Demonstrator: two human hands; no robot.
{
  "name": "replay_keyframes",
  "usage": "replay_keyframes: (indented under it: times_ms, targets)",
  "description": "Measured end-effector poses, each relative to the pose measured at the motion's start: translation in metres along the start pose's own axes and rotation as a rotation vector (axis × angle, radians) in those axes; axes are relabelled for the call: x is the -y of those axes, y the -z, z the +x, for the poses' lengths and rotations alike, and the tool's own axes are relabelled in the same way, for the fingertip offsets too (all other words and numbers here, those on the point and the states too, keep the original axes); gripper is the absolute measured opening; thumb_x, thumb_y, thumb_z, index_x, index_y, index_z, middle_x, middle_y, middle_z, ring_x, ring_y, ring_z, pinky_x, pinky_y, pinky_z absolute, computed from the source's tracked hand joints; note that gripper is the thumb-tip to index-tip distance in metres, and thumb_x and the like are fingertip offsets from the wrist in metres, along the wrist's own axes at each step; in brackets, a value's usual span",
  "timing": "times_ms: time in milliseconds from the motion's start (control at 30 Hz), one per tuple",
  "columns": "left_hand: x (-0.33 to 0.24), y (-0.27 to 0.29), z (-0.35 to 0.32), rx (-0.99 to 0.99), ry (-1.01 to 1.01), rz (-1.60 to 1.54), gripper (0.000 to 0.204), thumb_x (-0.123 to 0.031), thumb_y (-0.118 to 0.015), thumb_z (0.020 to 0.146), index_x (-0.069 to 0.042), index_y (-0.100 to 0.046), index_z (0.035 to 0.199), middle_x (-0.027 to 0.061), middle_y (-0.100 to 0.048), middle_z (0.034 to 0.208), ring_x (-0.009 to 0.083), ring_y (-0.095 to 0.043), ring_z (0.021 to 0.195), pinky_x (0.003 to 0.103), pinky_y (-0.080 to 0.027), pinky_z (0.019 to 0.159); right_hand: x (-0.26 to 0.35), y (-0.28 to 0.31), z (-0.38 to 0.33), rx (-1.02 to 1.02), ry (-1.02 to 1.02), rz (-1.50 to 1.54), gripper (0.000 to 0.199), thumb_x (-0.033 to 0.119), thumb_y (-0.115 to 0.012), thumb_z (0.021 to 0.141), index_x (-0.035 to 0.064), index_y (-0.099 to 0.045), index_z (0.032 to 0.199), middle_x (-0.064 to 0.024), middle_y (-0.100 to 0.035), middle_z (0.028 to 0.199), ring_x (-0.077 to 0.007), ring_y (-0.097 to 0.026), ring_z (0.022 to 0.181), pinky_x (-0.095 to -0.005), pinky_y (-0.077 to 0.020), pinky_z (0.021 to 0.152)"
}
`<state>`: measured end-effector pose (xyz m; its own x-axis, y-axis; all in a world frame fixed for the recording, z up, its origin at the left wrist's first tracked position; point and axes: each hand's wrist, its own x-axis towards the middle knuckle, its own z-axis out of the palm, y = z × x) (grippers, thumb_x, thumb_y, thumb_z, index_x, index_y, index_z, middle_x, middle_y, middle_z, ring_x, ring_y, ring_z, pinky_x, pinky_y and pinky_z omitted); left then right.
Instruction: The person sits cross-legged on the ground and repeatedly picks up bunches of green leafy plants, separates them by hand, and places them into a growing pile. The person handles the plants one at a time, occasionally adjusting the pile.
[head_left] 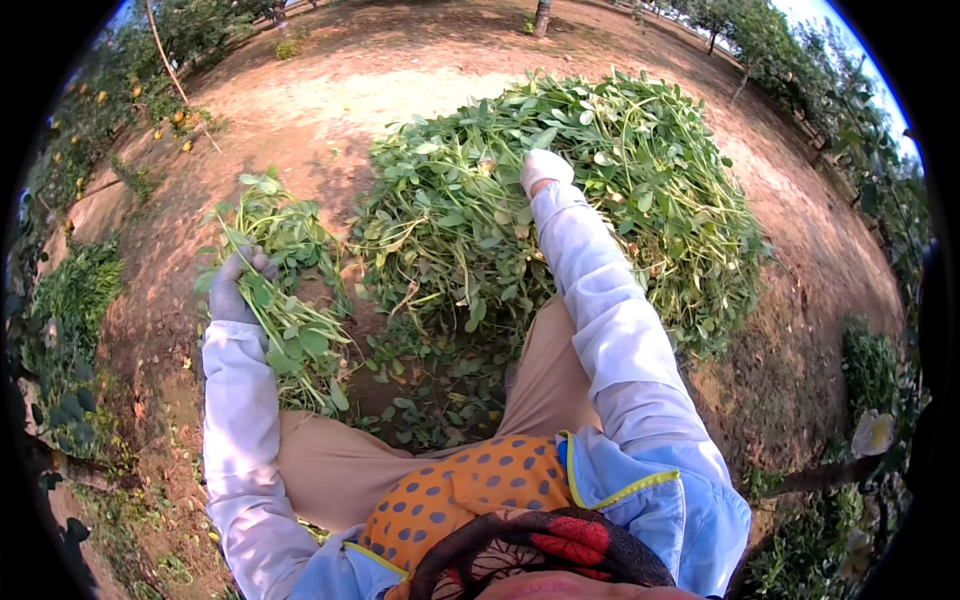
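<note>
A broad heap of cut leafy green stems (450, 230), looking like a fodder legume, lies on the ground before my bent knees. My right hand (547, 170), in a pale glove, rests on top of this heap with the arm stretched forward. Sunlight washes out the glove and its fingers are hidden, so its grip does not show. On the left, my left hand (236, 286) in a grey glove has its fingers curled round a bunch of leafy stems (290, 320). Leaves of that bunch hang toward my left knee, apart from the heap.
Loose leaves (430, 415) are strewn between my legs. Brown bare soil (300, 115) stretches ahead, partly sunlit. Shrubs with orange fruit or flowers (180, 120) and a thin leaning stick (168, 60) stand at the far left. Trees (720, 20) line the far right.
</note>
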<state>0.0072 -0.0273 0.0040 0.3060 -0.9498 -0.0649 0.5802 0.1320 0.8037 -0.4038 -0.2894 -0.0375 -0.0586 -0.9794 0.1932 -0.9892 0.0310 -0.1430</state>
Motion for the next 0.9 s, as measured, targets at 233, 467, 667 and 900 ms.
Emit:
replay_keyframes:
  times_ms: [233,467,667,900]
  targets:
    - [0.003,0.011,0.005,-0.043,0.034,-0.017,0.021,-0.020,-0.066,0.088,-0.004,-0.058,0.099,0.0032,-0.059,0.077,0.0148,-0.057,0.070,0.026,-0.049,0.066,0.026,0.041,-0.018,-0.191,0.151,0.218,0.023,0.031,-0.066,0.081,0.0136,-0.074,0.094,-0.0122,-0.071,0.095,-0.0309,-0.068,0.091,-0.0402,-0.0539,0.081]
    - [0.009,0.005,0.006,-0.095,0.073,0.063,0.021,-0.023,-0.065,0.090,-0.004,-0.058,0.097,0.0038,-0.058,0.075,0.0153,-0.057,0.066,0.027,-0.050,0.059,0.080,0.064,-0.076,-0.189,0.430,0.539,0.023,0.031,-0.067,0.081,0.0103,-0.072,0.090,-0.0135,-0.069,0.088,-0.0318,-0.066,0.086,-0.0420,-0.0519,0.078]
    - [0.026,-0.027,-0.008,0.005,0.139,0.049,0.017,-0.017,-0.063,0.093,-0.002,-0.057,0.098,0.0037,-0.057,0.077,0.0144,-0.056,0.068,0.026,-0.051,0.059,0.136,0.062,-0.136,-0.300,0.715,0.602,0.018,0.027,-0.068,0.082,0.0089,-0.066,0.083,-0.0127,-0.064,0.084,-0.0326,-0.062,0.084,-0.0438,-0.0490,0.076]
    - [0.062,-0.029,-0.006,0.008,0.169,0.099,0.029,-0.027,-0.063,0.094,-0.001,-0.062,0.105,0.0086,-0.066,0.090,0.0201,-0.065,0.077,0.032,-0.056,0.069,0.182,0.039,-0.203,-0.432,0.926,0.558,0.005,0.011,-0.063,0.068,0.0095,-0.062,0.073,-0.0114,-0.061,0.074,-0.0310,-0.060,0.074,-0.0398,-0.0477,0.068]
